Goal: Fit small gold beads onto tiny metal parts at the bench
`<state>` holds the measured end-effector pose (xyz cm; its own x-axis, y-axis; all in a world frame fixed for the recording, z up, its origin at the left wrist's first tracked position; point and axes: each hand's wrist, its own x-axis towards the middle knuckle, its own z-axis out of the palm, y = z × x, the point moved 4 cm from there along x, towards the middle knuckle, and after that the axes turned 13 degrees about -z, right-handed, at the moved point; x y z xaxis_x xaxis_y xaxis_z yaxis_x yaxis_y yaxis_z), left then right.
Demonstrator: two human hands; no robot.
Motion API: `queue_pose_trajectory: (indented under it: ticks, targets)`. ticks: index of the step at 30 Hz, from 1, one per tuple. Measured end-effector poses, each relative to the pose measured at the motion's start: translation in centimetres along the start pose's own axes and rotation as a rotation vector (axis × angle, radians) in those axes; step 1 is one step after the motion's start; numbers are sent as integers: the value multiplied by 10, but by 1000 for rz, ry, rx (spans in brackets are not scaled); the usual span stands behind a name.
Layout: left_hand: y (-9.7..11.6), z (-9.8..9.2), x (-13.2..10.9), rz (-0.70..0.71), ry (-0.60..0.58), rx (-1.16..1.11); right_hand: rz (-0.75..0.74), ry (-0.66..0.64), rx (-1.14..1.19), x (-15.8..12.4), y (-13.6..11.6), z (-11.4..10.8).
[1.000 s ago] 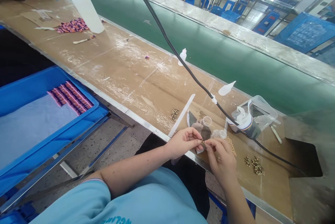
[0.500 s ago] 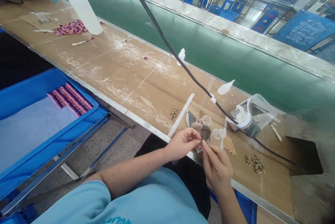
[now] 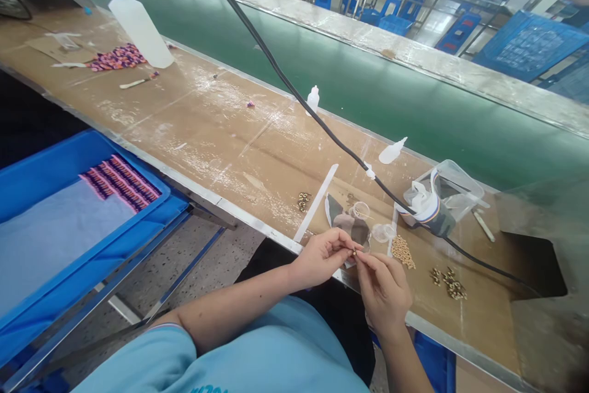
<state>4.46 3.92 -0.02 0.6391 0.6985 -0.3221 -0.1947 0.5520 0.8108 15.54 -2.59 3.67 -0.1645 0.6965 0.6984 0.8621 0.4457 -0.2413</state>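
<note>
My left hand [image 3: 323, 257] and my right hand [image 3: 385, 287] meet fingertip to fingertip over the bench's near edge. Both are closed in a pinch around a tiny piece [image 3: 354, 252], too small to name and mostly covered by the fingers. Just beyond them lie a grey, patterned sheet [image 3: 338, 209] and two small clear round cups [image 3: 361, 209]. To the right of the cups is a pile of small tan beads [image 3: 402, 251]. Farther right sits a pile of small black-and-gold pieces [image 3: 453, 286], and similar pieces [image 3: 303, 202] lie left of a white tape strip [image 3: 317, 202].
A black cable [image 3: 294, 91] slants across the bench. At the back stand or lie small white bottles [image 3: 313, 100], a clear plastic box [image 3: 460, 181] and a large blue-capped bottle [image 3: 142, 31]. A blue tray [image 3: 46, 157] with striped pink-purple pieces [image 3: 120, 181] is at left.
The view has shifted slightly. My hands stay together in the same place, with the fingertips slightly repositioned around the tiny piece.
</note>
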Motion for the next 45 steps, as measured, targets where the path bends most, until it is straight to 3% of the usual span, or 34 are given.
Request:
queue_pose_trajectory:
  ticks: [12,19,22,25,29,33,40,45]
  targets:
    - [0,0,-1,-45,1,45,-34,-19,-13,-2,2,-3]
    - [2,3,-3,-68,-40,75,126,-55,22,-6,5,-4]
    - [3,4,-4,-74,-35,93,258,-26,-35,-16,22,-19]
    - [4,3,-4,-92,-28,154,415,52,-228,-34,52,-49]
    - [5,3,-4,-103,-25,195,532,40,-429,-57,83,-80]
    - [3,3,-3,-103,-24,202,475,-10,-512,-59,89,-86]
    - [1,2,-2,-113,-16,205,283,-192,-320,-46,81,-64]
    - [3,2,-3,-119,-24,191,193,-292,-350,-45,82,-59]
